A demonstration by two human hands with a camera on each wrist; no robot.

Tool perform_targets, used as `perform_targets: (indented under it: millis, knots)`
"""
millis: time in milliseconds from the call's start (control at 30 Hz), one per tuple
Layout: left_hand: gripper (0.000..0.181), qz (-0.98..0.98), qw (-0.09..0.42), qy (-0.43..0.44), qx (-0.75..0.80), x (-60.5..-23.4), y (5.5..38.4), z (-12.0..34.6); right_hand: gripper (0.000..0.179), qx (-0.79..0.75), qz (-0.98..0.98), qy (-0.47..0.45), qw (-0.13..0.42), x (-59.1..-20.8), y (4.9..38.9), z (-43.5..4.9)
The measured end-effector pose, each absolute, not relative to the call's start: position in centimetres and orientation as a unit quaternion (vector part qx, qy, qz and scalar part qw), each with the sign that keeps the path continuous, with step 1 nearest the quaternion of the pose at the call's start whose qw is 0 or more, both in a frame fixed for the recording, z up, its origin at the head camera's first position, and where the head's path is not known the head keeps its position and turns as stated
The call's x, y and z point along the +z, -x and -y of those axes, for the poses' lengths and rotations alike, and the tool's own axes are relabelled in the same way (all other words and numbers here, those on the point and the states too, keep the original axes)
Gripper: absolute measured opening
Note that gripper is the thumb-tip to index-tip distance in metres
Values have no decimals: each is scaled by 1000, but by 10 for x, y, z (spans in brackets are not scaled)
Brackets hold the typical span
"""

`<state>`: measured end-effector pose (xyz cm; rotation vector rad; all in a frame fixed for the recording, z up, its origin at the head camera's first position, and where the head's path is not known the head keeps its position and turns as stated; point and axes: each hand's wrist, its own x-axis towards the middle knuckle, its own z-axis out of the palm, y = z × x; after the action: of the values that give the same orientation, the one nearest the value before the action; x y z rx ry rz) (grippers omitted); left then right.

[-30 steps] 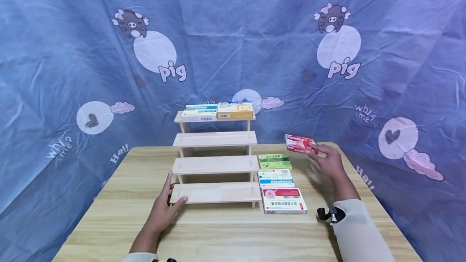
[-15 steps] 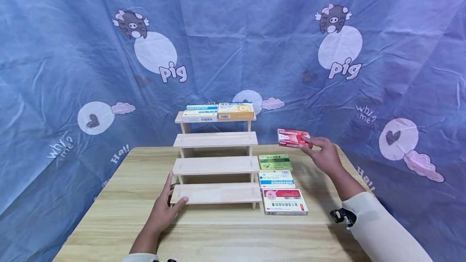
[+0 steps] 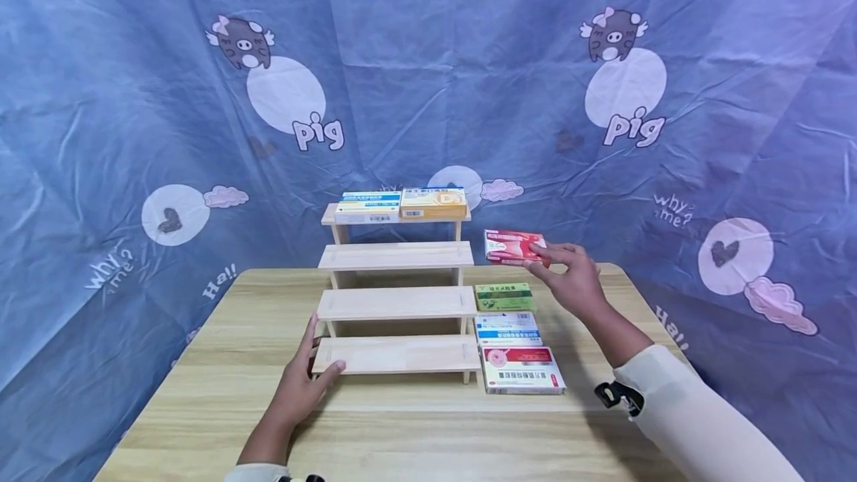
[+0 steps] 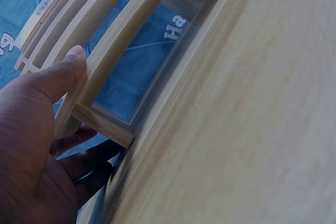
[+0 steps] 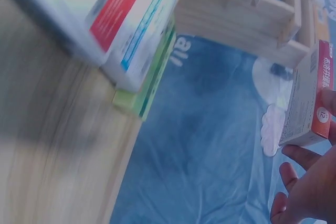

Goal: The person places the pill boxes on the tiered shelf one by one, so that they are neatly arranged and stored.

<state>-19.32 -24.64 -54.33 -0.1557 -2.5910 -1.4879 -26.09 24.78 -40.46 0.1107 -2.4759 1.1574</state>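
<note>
My right hand [image 3: 569,277] pinches a red-and-white medicine box [image 3: 509,245] by its right end. The box is held in the air, just right of the second-highest step of a wooden step rack [image 3: 395,303]. In the right wrist view the box [image 5: 307,98] shows its pale side, with fingertips at its end. My left hand [image 3: 304,378] holds the left end of the lowest step. Its thumb lies on top, and in the left wrist view the other fingers [image 4: 86,163] reach around the end beside the leg.
On the top step lie a blue-and-white box [image 3: 368,207] and an orange-and-white box [image 3: 434,203]. Right of the rack, a green box [image 3: 504,297], a white-and-blue box [image 3: 507,329] and a red-and-white box [image 3: 524,370] line the table [image 3: 428,437]. A blue printed cloth [image 3: 428,58] hangs behind.
My right hand has carried the red medicine box left and slightly up, toward the rack. The left hand and the other boxes keep their places.
</note>
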Motion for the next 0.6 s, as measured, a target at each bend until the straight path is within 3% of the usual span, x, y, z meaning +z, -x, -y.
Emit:
perform_targets:
  millis: [600]
  knots:
    - [106,863,70,53,-498,-541,192,247,45,428,874,-62,222,-410,264,-197]
